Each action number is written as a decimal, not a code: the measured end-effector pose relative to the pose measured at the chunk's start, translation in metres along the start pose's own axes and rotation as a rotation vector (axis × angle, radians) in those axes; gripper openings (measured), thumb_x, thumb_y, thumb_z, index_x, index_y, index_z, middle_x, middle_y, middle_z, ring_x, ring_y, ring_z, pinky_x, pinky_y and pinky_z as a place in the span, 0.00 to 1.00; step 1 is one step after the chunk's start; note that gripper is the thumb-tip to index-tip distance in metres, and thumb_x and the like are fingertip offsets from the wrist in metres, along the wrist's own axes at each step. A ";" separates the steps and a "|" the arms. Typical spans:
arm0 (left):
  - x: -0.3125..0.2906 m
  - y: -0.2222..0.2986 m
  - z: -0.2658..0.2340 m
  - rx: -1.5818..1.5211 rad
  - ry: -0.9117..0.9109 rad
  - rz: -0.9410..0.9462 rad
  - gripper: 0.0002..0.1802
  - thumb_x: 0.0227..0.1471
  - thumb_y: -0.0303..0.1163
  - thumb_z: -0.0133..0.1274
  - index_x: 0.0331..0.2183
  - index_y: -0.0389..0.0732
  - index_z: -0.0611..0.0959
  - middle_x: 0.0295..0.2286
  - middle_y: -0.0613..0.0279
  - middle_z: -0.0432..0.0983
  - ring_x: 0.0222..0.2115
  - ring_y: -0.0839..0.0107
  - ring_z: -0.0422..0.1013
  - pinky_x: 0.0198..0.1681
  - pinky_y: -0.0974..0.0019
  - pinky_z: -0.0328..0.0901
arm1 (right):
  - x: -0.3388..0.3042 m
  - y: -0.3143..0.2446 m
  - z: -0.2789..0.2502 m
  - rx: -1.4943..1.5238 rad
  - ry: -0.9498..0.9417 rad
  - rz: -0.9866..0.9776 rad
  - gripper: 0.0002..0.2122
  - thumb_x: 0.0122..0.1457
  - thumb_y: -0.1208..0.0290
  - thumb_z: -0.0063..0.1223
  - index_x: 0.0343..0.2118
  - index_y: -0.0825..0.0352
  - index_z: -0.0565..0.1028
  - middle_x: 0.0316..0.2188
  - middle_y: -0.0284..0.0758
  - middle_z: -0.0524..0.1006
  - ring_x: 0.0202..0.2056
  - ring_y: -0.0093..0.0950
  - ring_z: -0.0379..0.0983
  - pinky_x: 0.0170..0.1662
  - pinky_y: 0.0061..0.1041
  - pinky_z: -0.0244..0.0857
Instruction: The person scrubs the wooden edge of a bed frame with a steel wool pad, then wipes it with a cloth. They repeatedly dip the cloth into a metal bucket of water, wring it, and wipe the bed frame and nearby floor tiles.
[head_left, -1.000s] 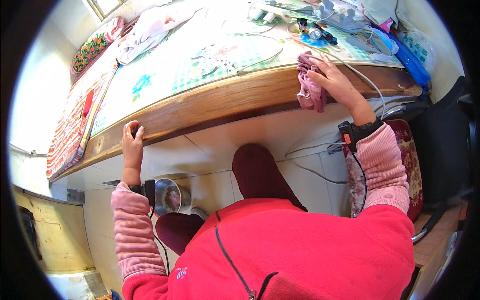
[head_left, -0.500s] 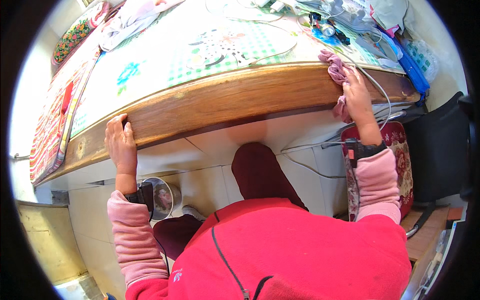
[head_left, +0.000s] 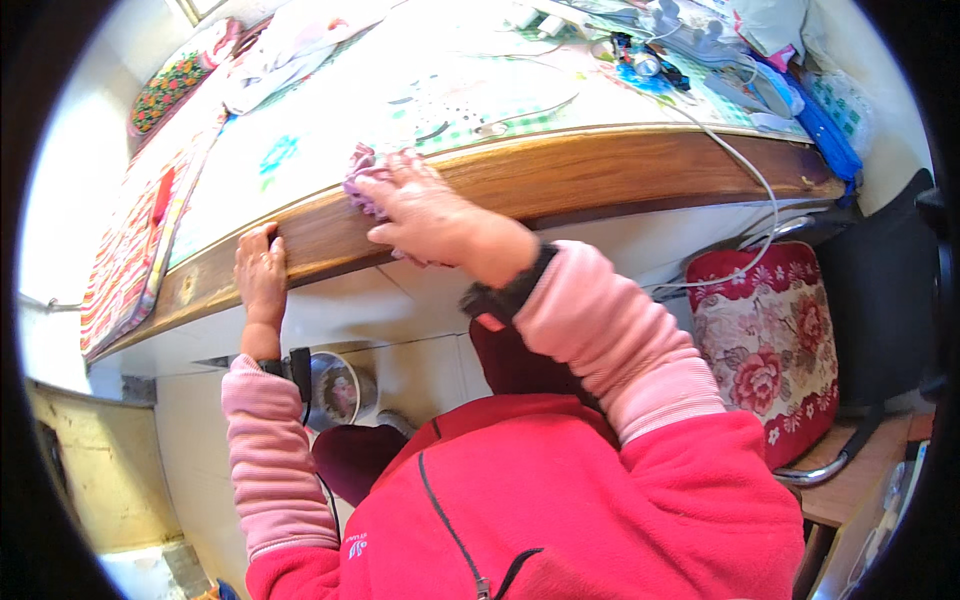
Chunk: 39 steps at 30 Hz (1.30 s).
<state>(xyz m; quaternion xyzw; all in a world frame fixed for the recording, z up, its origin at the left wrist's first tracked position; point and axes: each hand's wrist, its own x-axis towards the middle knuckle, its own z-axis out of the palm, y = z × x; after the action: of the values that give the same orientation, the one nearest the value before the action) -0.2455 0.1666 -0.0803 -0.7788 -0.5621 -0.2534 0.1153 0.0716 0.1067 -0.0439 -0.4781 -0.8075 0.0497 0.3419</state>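
Observation:
My right hand (head_left: 425, 215) presses a crumpled pink-purple cloth (head_left: 365, 175) against the wooden front edge of the table (head_left: 620, 170), left of the middle. My left hand (head_left: 260, 275) grips the same wooden edge further left, fingers curled over its top. Both arms wear pink striped sleeves, and a dark band sits on each wrist. The table top carries a pale checked plastic cover (head_left: 400, 90).
Cables, small bottles and a blue pouch (head_left: 820, 125) crowd the table's far right. A white cable (head_left: 755, 190) hangs over the edge. A floral red cushion on a chair (head_left: 765, 340) stands at the right. A folded patterned cloth (head_left: 130, 240) lies at the table's left end.
My right hand has swept the cloth along the wooden edge from the right end to left of the middle. My left hand has stayed on the edge at the left.

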 end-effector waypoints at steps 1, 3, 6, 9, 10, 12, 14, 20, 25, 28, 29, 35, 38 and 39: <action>0.003 -0.002 -0.003 -0.023 -0.022 0.019 0.15 0.60 0.38 0.46 0.47 0.45 0.77 0.44 0.56 0.71 0.50 0.57 0.66 0.55 0.56 0.59 | -0.006 0.010 -0.017 0.120 -0.033 -0.061 0.33 0.54 0.58 0.59 0.61 0.64 0.65 0.60 0.60 0.61 0.65 0.51 0.53 0.67 0.41 0.46; 0.012 0.008 -0.011 -0.094 -0.110 -0.064 0.18 0.57 0.42 0.50 0.45 0.43 0.78 0.43 0.54 0.72 0.50 0.57 0.65 0.55 0.56 0.60 | -0.037 0.038 -0.063 0.054 0.111 -0.155 0.33 0.54 0.58 0.61 0.57 0.75 0.66 0.57 0.59 0.65 0.61 0.51 0.60 0.64 0.39 0.52; 0.026 0.076 -0.013 0.009 0.042 -0.015 0.24 0.54 0.50 0.54 0.46 0.42 0.81 0.47 0.51 0.74 0.52 0.55 0.66 0.57 0.55 0.59 | -0.075 0.091 -0.121 -0.120 0.379 0.123 0.18 0.58 0.66 0.56 0.47 0.72 0.73 0.48 0.51 0.74 0.51 0.48 0.69 0.57 0.41 0.61; 0.040 0.188 0.000 -0.291 -0.080 0.180 0.31 0.54 0.55 0.53 0.52 0.43 0.79 0.53 0.47 0.71 0.59 0.44 0.58 0.63 0.47 0.50 | -0.107 0.133 -0.142 -0.536 0.329 0.343 0.20 0.61 0.62 0.53 0.53 0.67 0.71 0.55 0.47 0.71 0.59 0.45 0.62 0.61 0.43 0.53; 0.040 0.225 0.006 -0.106 -0.029 0.175 0.36 0.54 0.60 0.50 0.54 0.43 0.77 0.57 0.46 0.65 0.62 0.43 0.53 0.65 0.46 0.44 | -0.113 0.141 -0.142 -0.621 0.261 0.367 0.21 0.62 0.60 0.51 0.54 0.67 0.70 0.57 0.46 0.69 0.62 0.45 0.59 0.63 0.43 0.50; 0.040 0.260 0.008 0.007 -0.113 0.141 0.40 0.55 0.63 0.46 0.56 0.40 0.75 0.60 0.46 0.61 0.62 0.46 0.52 0.66 0.48 0.41 | -0.120 0.149 -0.139 -0.748 0.111 0.452 0.24 0.64 0.54 0.47 0.55 0.66 0.70 0.59 0.44 0.68 0.64 0.43 0.57 0.64 0.44 0.48; 0.038 0.263 0.007 -0.036 -0.102 0.128 0.40 0.56 0.62 0.45 0.55 0.37 0.75 0.58 0.46 0.64 0.60 0.47 0.56 0.66 0.47 0.41 | -0.120 0.150 -0.136 -0.809 0.190 0.347 0.25 0.64 0.53 0.47 0.57 0.65 0.69 0.61 0.43 0.67 0.65 0.42 0.55 0.65 0.44 0.48; 0.020 0.188 0.007 -0.032 0.035 0.307 0.24 0.58 0.39 0.47 0.52 0.39 0.78 0.57 0.57 0.67 0.58 0.54 0.60 0.64 0.55 0.49 | -0.122 0.151 -0.137 -0.748 0.155 0.403 0.23 0.65 0.56 0.46 0.60 0.60 0.67 0.63 0.38 0.65 0.67 0.39 0.52 0.67 0.43 0.44; 0.011 0.065 0.005 0.171 0.058 0.127 0.23 0.60 0.45 0.43 0.52 0.45 0.79 0.57 0.61 0.66 0.60 0.53 0.57 0.64 0.45 0.45 | -0.125 0.155 -0.135 -0.744 0.168 0.384 0.22 0.65 0.58 0.46 0.61 0.60 0.66 0.63 0.37 0.65 0.67 0.37 0.52 0.67 0.42 0.43; 0.006 -0.029 0.003 0.204 0.039 -0.153 0.25 0.61 0.49 0.42 0.53 0.48 0.78 0.59 0.60 0.63 0.62 0.51 0.54 0.65 0.45 0.43 | -0.123 0.154 -0.135 -0.745 0.167 0.371 0.22 0.65 0.60 0.46 0.60 0.60 0.66 0.62 0.36 0.66 0.67 0.37 0.53 0.67 0.41 0.43; 0.012 -0.064 0.000 0.228 0.051 -0.226 0.24 0.61 0.50 0.42 0.53 0.49 0.78 0.59 0.61 0.64 0.62 0.51 0.53 0.66 0.47 0.44 | -0.122 0.153 -0.135 -0.749 0.166 0.369 0.22 0.65 0.60 0.46 0.60 0.61 0.66 0.62 0.36 0.66 0.67 0.37 0.53 0.67 0.41 0.43; 0.004 -0.158 -0.006 0.744 -0.108 -0.058 0.19 0.62 0.45 0.42 0.47 0.49 0.81 0.53 0.63 0.72 0.59 0.54 0.58 0.65 0.53 0.48 | -0.120 0.147 -0.136 -0.759 0.189 0.335 0.21 0.65 0.60 0.47 0.59 0.62 0.68 0.60 0.37 0.68 0.66 0.37 0.54 0.66 0.41 0.45; 0.007 -0.122 -0.003 0.503 -0.024 -0.238 0.17 0.61 0.43 0.43 0.45 0.51 0.81 0.50 0.64 0.74 0.58 0.59 0.60 0.64 0.54 0.49 | -0.119 0.145 -0.135 -0.775 0.193 0.333 0.21 0.64 0.60 0.47 0.57 0.63 0.69 0.58 0.37 0.70 0.65 0.37 0.56 0.66 0.42 0.47; 0.006 -0.099 -0.002 0.380 0.043 -0.184 0.16 0.60 0.43 0.44 0.45 0.51 0.81 0.49 0.65 0.75 0.57 0.62 0.61 0.62 0.54 0.51 | -0.118 0.145 -0.134 -0.780 0.192 0.337 0.21 0.64 0.60 0.47 0.57 0.63 0.69 0.58 0.37 0.70 0.65 0.37 0.56 0.66 0.42 0.47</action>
<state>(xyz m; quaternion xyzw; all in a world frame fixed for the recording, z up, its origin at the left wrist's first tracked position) -0.3373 0.2039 -0.0858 -0.6829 -0.6661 -0.1688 0.2481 0.2953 0.0561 -0.0607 -0.6992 -0.6410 -0.2486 0.1962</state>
